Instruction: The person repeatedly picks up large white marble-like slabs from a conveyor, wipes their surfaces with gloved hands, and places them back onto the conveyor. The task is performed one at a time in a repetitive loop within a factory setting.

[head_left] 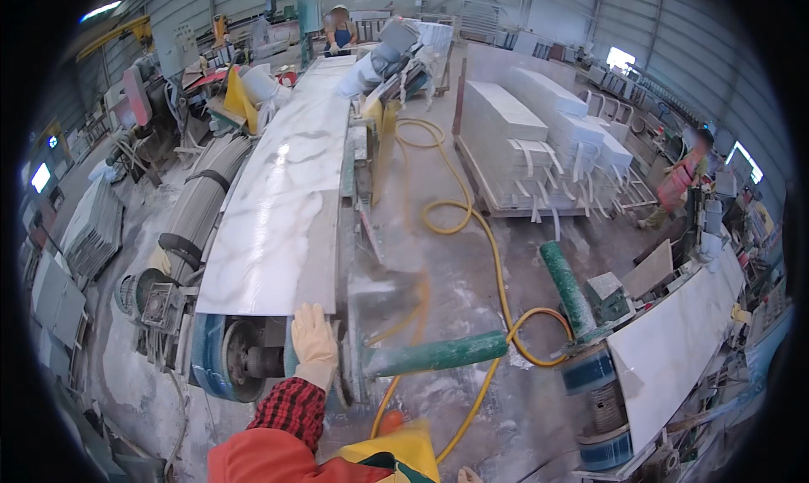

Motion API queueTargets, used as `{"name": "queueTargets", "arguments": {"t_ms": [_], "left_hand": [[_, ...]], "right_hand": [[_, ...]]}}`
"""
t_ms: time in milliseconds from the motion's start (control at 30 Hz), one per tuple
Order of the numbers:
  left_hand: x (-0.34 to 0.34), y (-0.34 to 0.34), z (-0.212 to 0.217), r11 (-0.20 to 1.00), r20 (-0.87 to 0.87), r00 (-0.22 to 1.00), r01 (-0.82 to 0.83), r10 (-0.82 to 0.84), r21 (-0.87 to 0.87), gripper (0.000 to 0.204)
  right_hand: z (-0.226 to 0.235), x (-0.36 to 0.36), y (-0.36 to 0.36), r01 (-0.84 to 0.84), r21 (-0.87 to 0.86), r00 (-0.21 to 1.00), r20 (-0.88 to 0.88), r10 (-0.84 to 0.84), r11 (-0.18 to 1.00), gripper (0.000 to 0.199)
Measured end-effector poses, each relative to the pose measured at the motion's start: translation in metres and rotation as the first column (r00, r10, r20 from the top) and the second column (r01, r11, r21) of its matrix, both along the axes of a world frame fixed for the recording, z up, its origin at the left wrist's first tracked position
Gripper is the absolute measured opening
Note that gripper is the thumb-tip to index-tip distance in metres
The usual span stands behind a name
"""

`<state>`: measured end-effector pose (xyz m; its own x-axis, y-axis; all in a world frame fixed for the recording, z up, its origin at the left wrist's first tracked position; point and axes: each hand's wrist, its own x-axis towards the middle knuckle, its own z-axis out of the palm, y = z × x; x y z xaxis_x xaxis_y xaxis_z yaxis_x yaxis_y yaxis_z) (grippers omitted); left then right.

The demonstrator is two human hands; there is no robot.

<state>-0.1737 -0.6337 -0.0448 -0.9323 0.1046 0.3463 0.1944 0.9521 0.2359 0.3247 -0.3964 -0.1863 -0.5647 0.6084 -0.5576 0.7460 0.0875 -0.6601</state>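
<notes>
My left hand [313,346], in a pale cream glove, reaches up to the near end of a long white marble slab [270,255] with grey veins. Its fingers are stretched out flat, and the fingertips meet the slab's near edge at the right corner. Beneath that edge sits a blue roller drum [212,358] with a dark hub; the slab lies along the conveyor above it. At the lower rim only a sliver of my right hand [468,476] shows, so its fingers are hidden. A yellow apron [400,451] covers my front.
A green roller [438,354] juts out right of my left hand. The yellow hose [497,281] loops over the wet floor. Wrapped white stone blocks [514,146] stand on a pallet. Another slab [674,340] lies on the right conveyor. One person [340,32] stands at the far end, another [678,179] at right.
</notes>
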Motion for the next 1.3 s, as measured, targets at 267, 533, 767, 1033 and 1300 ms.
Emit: {"name": "queueTargets", "arguments": {"t_ms": [267, 533, 767, 1033, 1300], "left_hand": [[0.003, -0.012, 0.001, 0.999, -0.053, 0.998, 0.047, -0.045, 0.022, 0.056], [-0.008, -0.074, 0.031, 0.853, 0.001, 0.896, 0.424, -0.445, 0.303, 0.047], [-0.082, -0.245, 0.073, 0.931, 0.014, 0.938, 0.342, -0.347, 0.125, 0.050], [-0.127, -0.359, 0.028, 0.957, -0.189, 0.955, 0.255, -0.227, 0.141, 0.045], [-0.111, -0.356, 0.043, 0.934, -0.296, 0.931, 0.284, -0.214, 0.217, 0.034]], "right_hand": [[-0.050, 0.009, -0.012, -0.035, 0.044, 0.999, 0.043, 0.033, 0.998, 0.056], [0.045, -0.118, -0.062, 0.175, 0.283, 0.965, -0.237, -0.109, 0.943, 0.041], [0.145, -0.307, -0.164, 0.009, 0.742, 0.814, -0.395, 0.426, 0.670, 0.046], [0.170, -0.464, -0.241, -0.182, 0.930, 0.673, -0.118, 0.731, 0.318, 0.051], [0.189, -0.494, -0.222, -0.209, 0.967, 0.654, 0.030, 0.756, 0.143, 0.022]]}}
